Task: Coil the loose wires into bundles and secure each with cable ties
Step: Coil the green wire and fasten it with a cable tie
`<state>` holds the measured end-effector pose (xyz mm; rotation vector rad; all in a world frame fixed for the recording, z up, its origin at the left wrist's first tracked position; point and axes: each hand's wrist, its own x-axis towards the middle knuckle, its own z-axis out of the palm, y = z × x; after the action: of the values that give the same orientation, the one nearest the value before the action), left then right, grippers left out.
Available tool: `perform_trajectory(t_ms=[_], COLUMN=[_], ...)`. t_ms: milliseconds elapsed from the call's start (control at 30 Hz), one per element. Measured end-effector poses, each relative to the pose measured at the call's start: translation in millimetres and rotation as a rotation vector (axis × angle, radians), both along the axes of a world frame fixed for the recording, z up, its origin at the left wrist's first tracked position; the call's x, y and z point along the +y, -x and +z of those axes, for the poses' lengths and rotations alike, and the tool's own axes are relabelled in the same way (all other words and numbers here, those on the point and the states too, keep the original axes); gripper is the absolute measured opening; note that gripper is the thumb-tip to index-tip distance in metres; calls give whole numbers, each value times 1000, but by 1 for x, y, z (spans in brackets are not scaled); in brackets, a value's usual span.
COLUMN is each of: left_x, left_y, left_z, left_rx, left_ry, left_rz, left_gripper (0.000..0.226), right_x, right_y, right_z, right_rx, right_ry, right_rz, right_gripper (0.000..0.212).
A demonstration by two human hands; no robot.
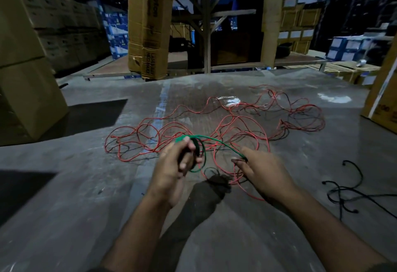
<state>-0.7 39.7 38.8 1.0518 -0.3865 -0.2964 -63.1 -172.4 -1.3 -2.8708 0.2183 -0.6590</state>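
Green wire (217, 141) arcs sideways between both gripping hands.

- A tangle of wires (214, 121) lies on the floor (75, 185), ahead of both hands.
- A small cable (343, 190) lies to its right.
- Stacked boxes (28, 67) stand left.
- A tall carton (148, 24) and shelving (204, 24) stand behind.

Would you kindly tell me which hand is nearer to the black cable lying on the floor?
Right. The right hand is beside the black cable; the left hand, gripping the green wire coil, sits farther away across it.
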Motion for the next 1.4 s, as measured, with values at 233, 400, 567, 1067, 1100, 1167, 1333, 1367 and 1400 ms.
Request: perform_trajectory(t_ms=[233,400,567,1067,1100,1167,1333,1367,1400], left_x=[39,41,36,15,15,16,12,10,8], left_y=[-30,-32,-22,-12,-13,-16,-5,-4,-5], left_z=[-7,9,20,-11,-14,-18,-12,-12,-13], left_rx=[424,421,311,-528,-552,-597,-760,-782,-802], left_ry=[866,824,766,-530,-612,-743,-872,-853,-821], left_rz=[-380,-77,-62,294,304,312,282,281,294], left_gripper=[23,19,35,38,39,51,48,42,33], right_x=[1,10,9,31,32,31,27,27,27], right_y=[0,5,3,20,21,22,22,22,23], right_z=[10,17,4,30,32,35,33,32,31], right_rx=[-418,-405,-167,-309,-362,-446,-569,-605,-641], right_ry=[-511,-505,-251,99,112,135,61,44,31], right_rz=[175,226,270,460,428,369,257,251,254], right_gripper=[28,12,10,42,43,40,33,31,28])
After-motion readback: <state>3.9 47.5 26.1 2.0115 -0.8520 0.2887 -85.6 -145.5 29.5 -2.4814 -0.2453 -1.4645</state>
